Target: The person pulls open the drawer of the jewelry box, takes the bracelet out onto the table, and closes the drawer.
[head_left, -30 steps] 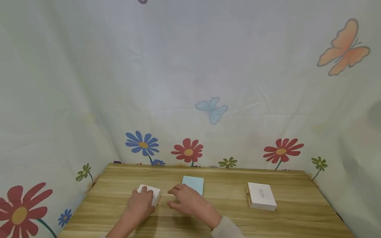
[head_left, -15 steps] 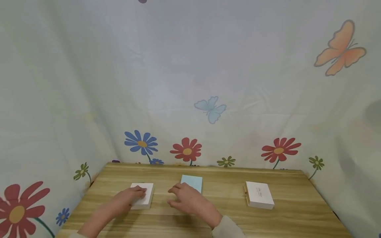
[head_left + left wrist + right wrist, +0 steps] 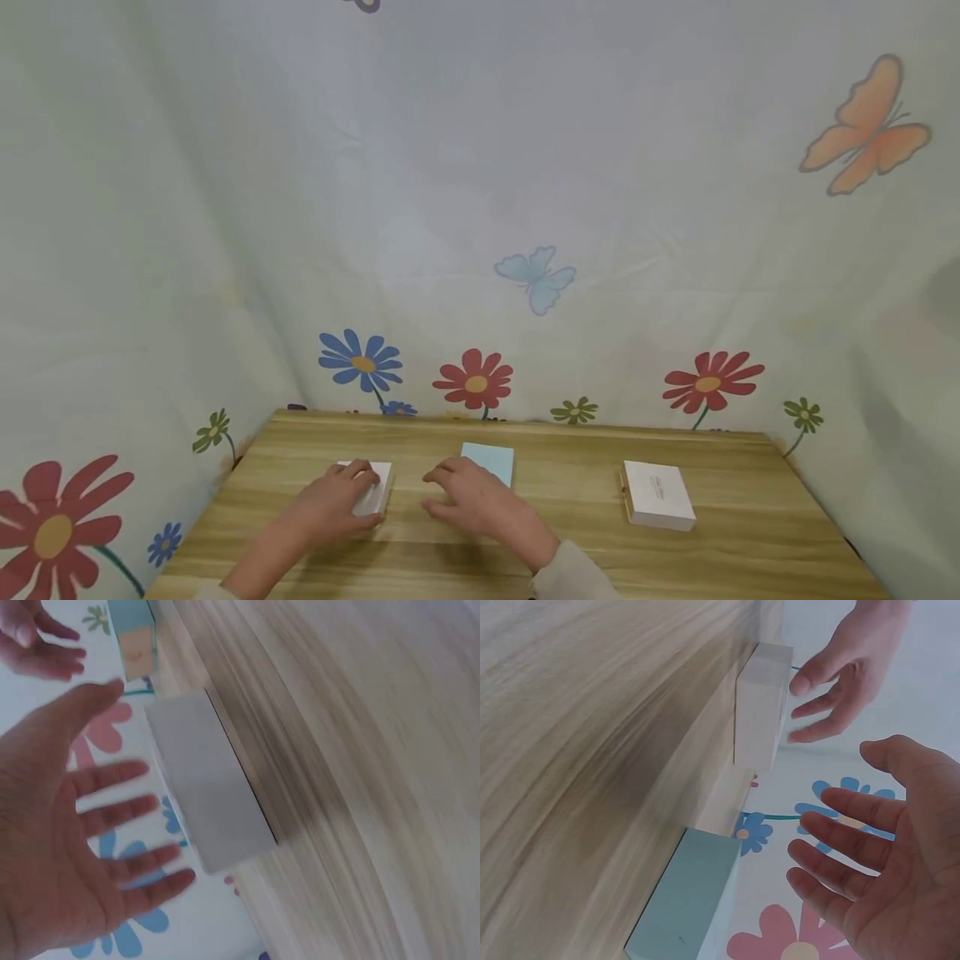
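Note:
A white box (image 3: 383,473) lies on the wooden table at the left, its sides roughly in line with the table. Over it hovers my left hand (image 3: 336,500), fingers spread; in the left wrist view these fingers stand just off the top of the box (image 3: 210,780). My right hand (image 3: 476,504) hangs relaxed in front of a light blue box (image 3: 491,457) near the middle and partly covers it in the head view. From the right wrist, the palm (image 3: 907,877) shows nothing in it, with the blue box (image 3: 686,892) beside the fingers.
Another white box (image 3: 658,493) with small print on its lid lies at the right of the table (image 3: 570,533). A pale curtain (image 3: 637,208) printed with flowers and butterflies hangs behind and along both sides.
The left white box was slanted under my left hand and has turned straighter. My left hand has come off its grip and now spreads above it. My right hand has hardly moved.

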{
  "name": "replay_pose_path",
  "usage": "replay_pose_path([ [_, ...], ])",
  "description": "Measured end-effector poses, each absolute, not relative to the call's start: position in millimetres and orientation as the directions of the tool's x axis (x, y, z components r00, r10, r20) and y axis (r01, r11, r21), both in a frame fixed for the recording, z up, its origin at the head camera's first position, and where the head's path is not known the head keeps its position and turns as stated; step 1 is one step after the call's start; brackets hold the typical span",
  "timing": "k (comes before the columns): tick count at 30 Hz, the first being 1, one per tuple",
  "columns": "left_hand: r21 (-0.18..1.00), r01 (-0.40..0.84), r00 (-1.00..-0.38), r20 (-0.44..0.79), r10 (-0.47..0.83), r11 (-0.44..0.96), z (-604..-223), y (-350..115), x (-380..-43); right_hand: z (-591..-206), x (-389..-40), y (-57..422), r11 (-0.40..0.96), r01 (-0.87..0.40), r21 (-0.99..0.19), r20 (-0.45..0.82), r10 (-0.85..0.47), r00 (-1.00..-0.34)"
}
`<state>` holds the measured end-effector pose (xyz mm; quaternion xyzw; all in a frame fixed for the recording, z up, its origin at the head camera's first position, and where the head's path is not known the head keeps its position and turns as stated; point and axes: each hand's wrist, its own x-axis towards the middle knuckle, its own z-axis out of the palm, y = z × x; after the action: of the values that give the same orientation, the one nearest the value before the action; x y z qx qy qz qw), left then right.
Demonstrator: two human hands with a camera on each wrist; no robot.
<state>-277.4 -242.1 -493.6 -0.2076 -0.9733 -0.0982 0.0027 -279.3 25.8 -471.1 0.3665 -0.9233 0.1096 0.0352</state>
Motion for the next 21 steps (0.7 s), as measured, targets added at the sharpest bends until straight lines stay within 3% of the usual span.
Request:
replay_pose_path([
  [3,0.14,0.264,-0.964,0.044,0.261,0.954,-493.3,-229.6,-274.5,-468.2,-279.6,24.3,0.702,-0.691,-0.172,0.149,-0.674,-0.723],
  [7,0.085,0.159,-0.986,0.068,0.153,0.984,-493.0,-217.7,-273.3,-467.4,-282.2,20.4,0.709,-0.68,-0.188,0.149,-0.664,-0.733],
  [15,0.091,0.075,-0.993,0.099,0.066,0.993,-494.0,-207.2,-270.8,-471.0,-289.6,12.4,0.707,-0.667,-0.235,0.137,-0.655,-0.743],
  [21,0.088,0.096,-0.991,0.103,0.087,0.991,-494.3,-207.2,-270.4,-474.1,-292.6,12.1,0.717,-0.649,-0.256,0.124,-0.641,-0.757],
])
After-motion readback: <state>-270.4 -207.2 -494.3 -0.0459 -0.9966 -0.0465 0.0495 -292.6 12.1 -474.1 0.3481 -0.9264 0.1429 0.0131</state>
